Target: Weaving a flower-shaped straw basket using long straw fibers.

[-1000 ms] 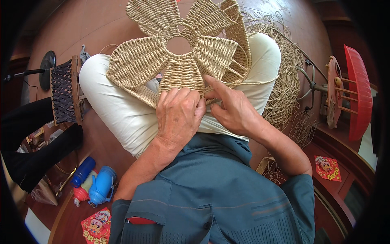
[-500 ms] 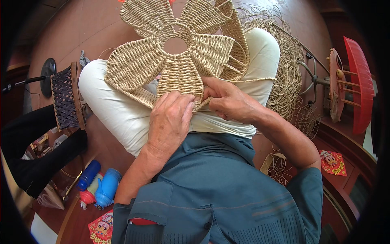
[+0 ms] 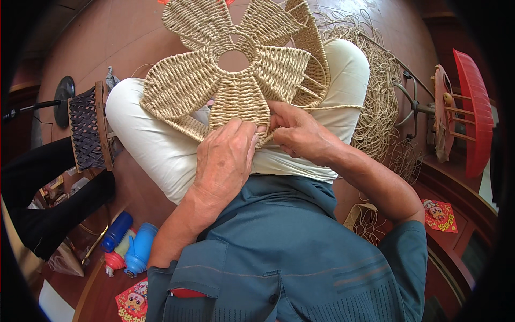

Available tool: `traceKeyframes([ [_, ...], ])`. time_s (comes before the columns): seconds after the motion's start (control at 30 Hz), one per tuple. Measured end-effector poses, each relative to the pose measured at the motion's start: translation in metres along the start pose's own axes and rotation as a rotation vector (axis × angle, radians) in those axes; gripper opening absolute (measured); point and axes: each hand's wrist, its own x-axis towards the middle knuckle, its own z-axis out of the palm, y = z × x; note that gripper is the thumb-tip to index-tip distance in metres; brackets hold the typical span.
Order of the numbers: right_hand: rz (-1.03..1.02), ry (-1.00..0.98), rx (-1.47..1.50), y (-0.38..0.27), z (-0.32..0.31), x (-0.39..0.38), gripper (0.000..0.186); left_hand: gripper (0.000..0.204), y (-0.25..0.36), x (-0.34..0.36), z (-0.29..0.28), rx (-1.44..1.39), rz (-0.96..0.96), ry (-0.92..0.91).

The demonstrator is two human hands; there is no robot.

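Observation:
A pale straw woven piece [image 3: 238, 99] shaped like a flower, with a ring-edged hole in its centre, rests on my lap; some bare rods show on its right petal. My left hand [image 3: 222, 161] has its fingers bent over the lower edge of the bottom petal, gripping it. My right hand [image 3: 306, 134] is at that petal's right edge, index finger reaching in at the rim and the other fingers curled; its fingertips are partly hidden. A loose strand of straw cord [image 3: 343, 106] runs rightward from the piece across my knee.
Heaped cord [image 3: 378, 123] lies beside my right knee, near a metal stand [image 3: 413, 112] and red plastic tray [image 3: 472, 115]. A woven stool [image 3: 86, 126] and black cloth [image 3: 32, 172] are on the left. Blue flasks [image 3: 140, 247] and a red printed card [image 3: 439, 214] lie lower down.
My left hand has shifted a little down and left. My right index finger has bent in closer to the petal's edge. The woven piece has moved slightly in the picture.

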Motion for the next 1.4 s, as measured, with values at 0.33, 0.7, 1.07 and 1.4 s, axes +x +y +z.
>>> traceKeyframes([
  [0.33,-0.187,0.178,-0.485,0.019,0.003,-0.009,0.076,0.012,-0.011,-0.012,-0.012,-0.199,0.113,0.031],
  [0.7,-0.788,0.371,-1.140,0.031,0.034,-0.027,0.082,0.018,-0.037,-0.038,-0.060,-0.558,-0.086,-0.203],
  [1.07,-0.231,0.019,-0.044,-0.010,0.004,-0.046,0.056,0.054,-0.119,-0.066,-0.127,-0.926,-0.271,0.161],
  [1.4,-0.260,0.335,0.093,0.007,-0.087,-0.067,0.028,0.047,-0.155,-0.077,-0.154,-1.067,-0.381,0.238],
])
